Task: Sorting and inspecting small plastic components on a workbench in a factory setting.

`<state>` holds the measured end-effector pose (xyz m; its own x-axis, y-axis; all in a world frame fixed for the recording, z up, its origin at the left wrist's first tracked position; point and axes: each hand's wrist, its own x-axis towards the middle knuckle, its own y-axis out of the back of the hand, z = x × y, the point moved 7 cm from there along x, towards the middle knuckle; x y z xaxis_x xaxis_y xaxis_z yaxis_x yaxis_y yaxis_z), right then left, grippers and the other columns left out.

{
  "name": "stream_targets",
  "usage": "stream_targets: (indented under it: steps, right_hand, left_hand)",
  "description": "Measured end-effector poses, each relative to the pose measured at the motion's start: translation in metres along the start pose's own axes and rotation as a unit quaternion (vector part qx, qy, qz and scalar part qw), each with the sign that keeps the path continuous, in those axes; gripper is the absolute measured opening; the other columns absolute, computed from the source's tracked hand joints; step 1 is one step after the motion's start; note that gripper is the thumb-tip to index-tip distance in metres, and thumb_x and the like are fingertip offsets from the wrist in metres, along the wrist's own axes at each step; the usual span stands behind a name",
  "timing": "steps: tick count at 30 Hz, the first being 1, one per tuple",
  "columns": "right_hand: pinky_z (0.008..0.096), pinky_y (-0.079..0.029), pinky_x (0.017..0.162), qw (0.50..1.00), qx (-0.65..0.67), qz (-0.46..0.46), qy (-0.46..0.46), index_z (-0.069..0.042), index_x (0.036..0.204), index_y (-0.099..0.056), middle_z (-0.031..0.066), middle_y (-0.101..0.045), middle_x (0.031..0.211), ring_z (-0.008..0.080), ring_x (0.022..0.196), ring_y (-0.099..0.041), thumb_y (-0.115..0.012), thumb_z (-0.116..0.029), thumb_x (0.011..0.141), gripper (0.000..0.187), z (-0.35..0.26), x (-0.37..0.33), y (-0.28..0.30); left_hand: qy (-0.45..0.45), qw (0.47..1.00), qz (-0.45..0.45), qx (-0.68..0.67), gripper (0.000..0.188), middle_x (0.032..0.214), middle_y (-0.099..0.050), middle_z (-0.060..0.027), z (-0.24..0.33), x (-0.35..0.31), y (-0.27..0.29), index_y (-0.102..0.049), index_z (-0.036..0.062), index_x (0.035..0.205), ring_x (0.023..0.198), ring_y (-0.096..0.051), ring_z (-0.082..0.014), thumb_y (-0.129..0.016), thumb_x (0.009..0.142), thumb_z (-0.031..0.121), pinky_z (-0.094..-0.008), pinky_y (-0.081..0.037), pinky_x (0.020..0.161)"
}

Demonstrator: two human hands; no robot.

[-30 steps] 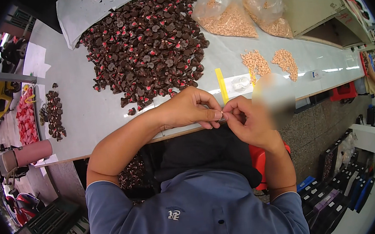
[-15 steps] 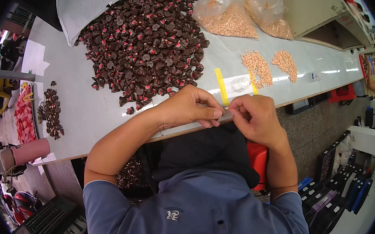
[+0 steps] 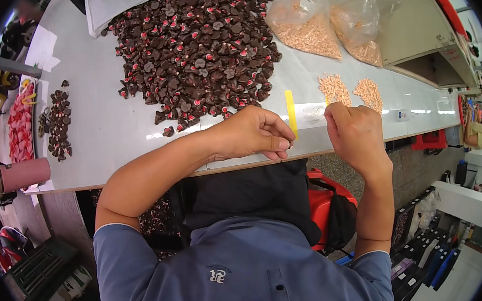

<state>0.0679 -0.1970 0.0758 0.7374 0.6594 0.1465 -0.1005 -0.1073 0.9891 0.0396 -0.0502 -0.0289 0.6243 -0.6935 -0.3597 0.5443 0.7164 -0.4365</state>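
My left hand (image 3: 254,132) is held over the front edge of the table, thumb and fingertips pinched together. A bit of a small dark piece (image 3: 290,145) shows at their tips; most of it is covered. Farther right, my right hand (image 3: 357,134) has its fingers curled in, with the tips partly hidden. It is beside a small clear round dish (image 3: 319,111) on a white sheet (image 3: 306,123) edged with yellow tape (image 3: 290,109). Just beyond that hand lie two small piles of beige bits, a left pile (image 3: 335,89) and a right pile (image 3: 368,93).
A large heap of dark brown pieces with red-pink marks (image 3: 198,57) covers the table's far middle. Clear bags of beige bits (image 3: 308,33) stand behind the piles. A smaller dark pile (image 3: 59,126) and a pink tumbler (image 3: 25,174) are leftward. A red stool (image 3: 328,191) stands below.
My right hand has parted from my left and moved right and away, toward the dish and the beige piles. My left hand stays pinched in nearly the same place.
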Motion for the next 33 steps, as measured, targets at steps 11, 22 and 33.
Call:
stream_targets:
  steps: [11, 22, 33]
  right_hand:
    - [0.0377, -0.042, 0.049, 0.998, 0.04, 0.038, -0.006, -0.007, 0.08, -0.057, 0.0081, -0.055, 0.057, 0.0255, 0.05, -0.056, -0.068, -0.002, 0.079, 0.012, -0.003, -0.001, 0.005]
    - [0.029, -0.036, 0.043, 0.944, 0.297, 0.127, -0.061, -0.004, 0.081, -0.063, 0.003, -0.051, 0.052, 0.0149, 0.043, -0.05, -0.07, 0.004, 0.077, 0.011, -0.032, -0.02, -0.009]
    - [0.0288, -0.035, 0.045, 0.928, 0.338, 0.134, -0.078, -0.004, 0.083, -0.062, 0.0022, -0.05, 0.052, 0.0123, 0.045, -0.047, -0.07, 0.002, 0.08, 0.01, -0.036, -0.02, -0.017]
  left_hand:
    - [0.003, 1.0, 0.005, -0.02, 0.025, 0.105, -0.069, -0.013, 0.005, -0.002, 0.0, -0.064, -0.0068, 0.114, 0.088, -0.07, -0.0174, -0.064, 0.093, 0.007, -0.0274, -0.059, 0.078]
    - [0.013, 1.0, 0.017, -0.015, 0.028, 0.108, -0.07, -0.0147, 0.002, 0.001, 0.002, -0.063, -0.0045, 0.117, 0.091, -0.07, -0.0178, -0.066, 0.093, 0.009, -0.028, -0.057, 0.08]
    - [0.01, 1.0, 0.014, -0.017, 0.026, 0.104, -0.071, -0.0138, 0.0, 0.0, 0.003, -0.065, -0.0047, 0.115, 0.09, -0.07, -0.0172, -0.066, 0.092, 0.008, -0.0275, -0.058, 0.077]
